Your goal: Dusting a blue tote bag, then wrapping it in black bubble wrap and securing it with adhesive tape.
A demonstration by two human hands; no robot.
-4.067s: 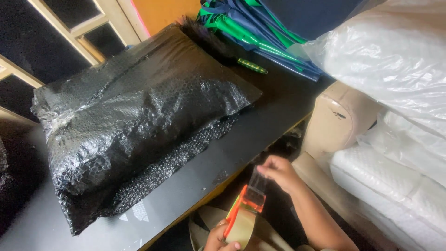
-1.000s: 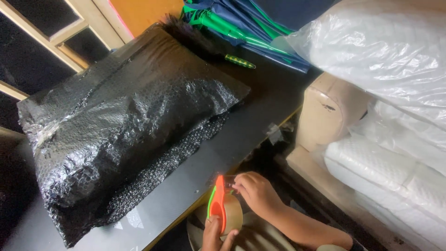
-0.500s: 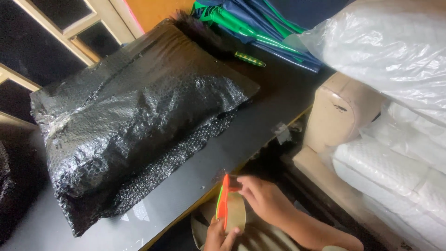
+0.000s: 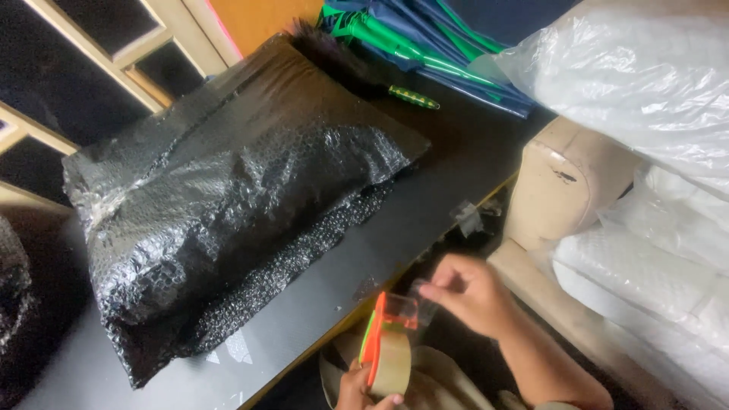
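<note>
A: Since half a second ago your right hand (image 4: 469, 294) has lifted a little, up and away from the tape dispenser (image 4: 385, 351), drawing the clear tape end (image 4: 422, 298) out with it.

B: And the grips?

A: Your right hand pinches that tape end between thumb and fingertips. Your left hand (image 4: 363, 389), at the bottom edge of the frame, is clenched around the orange dispenser with its tan roll, just below the table (image 4: 425, 220) edge.

B: Where's the parcel?

A: The black bubble-wrapped bundle (image 4: 228, 205) lies on the dark table, centre left. Green-and-blue umbrellas (image 4: 433, 38) sit at the top, white plastic bags (image 4: 638, 76) on the right.
</note>
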